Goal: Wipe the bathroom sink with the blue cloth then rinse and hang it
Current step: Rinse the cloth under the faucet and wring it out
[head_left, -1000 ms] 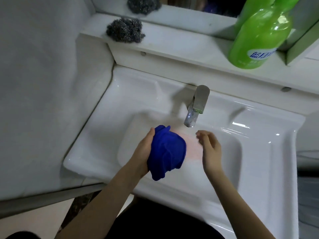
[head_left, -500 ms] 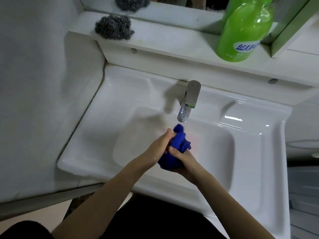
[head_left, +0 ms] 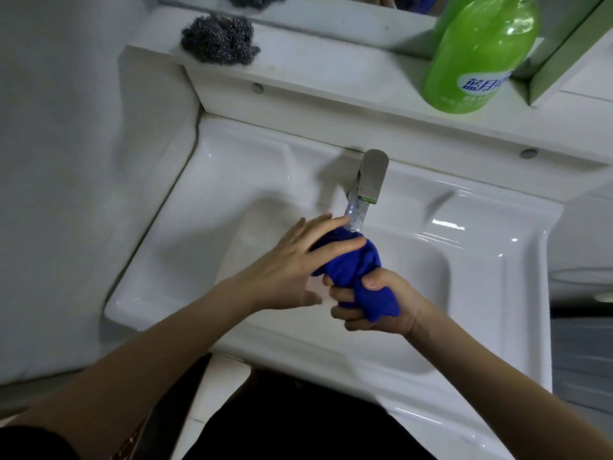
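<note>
The blue cloth [head_left: 355, 263] is bunched up over the basin of the white sink [head_left: 185, 247], directly under the metal faucet [head_left: 370, 180], where water runs onto its top. My right hand [head_left: 374, 302] is clenched around the cloth's lower part, with a blue tail sticking out by the palm. My left hand [head_left: 292, 260] lies on the cloth's upper left side, fingers spread and stretched toward the faucet's stream, pressing the fabric rather than gripping it.
A shelf [head_left: 331, 71] above the sink carries a steel-wool scrubber [head_left: 219, 39] at the left and a large green bottle [head_left: 477, 58] at the right. A white wall borders the sink's left side. A mirror edge runs along the top.
One second ago only my left hand held the cloth. My right hand then took hold of it, and both hands have lifted it up under the running water.
</note>
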The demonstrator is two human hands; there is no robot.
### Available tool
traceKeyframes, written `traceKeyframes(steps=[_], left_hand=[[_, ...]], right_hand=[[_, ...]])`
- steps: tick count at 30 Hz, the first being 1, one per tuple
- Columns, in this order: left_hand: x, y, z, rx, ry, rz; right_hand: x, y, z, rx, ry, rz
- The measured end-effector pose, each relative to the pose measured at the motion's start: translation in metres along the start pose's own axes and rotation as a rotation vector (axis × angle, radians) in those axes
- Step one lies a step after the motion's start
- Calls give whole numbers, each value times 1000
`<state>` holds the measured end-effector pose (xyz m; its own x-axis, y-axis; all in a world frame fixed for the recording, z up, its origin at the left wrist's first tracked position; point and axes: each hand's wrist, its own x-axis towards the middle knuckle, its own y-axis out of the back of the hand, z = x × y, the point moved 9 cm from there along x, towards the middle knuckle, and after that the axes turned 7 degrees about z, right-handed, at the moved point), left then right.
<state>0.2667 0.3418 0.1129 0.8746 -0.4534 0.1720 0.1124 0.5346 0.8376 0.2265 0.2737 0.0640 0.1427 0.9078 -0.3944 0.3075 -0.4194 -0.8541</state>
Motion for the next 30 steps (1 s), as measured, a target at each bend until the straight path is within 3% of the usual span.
traceKeyframes(steps=[3,5,8,12,17,21,25,30], left_hand=[[12,6,15,-273,-60,157],[19,1,12,-233,-42,93],[22,-18,-7,-10,4,-57],[16,-33,-12,105,-59,-150],[16,-42,-23,198,83,-299],[15,-39,-19,44,313,-399],[15,-47,-24,-142,525,-487],[0,-60,-11,-811,871,-480]], right_hand=[[1,-23,10,23,-153,-240],[-1,-17,16,-45,-240,-224],[-8,11,19,-229,-346,63],[-19,55,-7,-834,-360,505],[-13,45,-42,-1410,-283,590],[-15,32,-65,-1882,-148,640],[-11,14,-81,-2307,157,598],[-16,9,-90,-2448,547,544]])
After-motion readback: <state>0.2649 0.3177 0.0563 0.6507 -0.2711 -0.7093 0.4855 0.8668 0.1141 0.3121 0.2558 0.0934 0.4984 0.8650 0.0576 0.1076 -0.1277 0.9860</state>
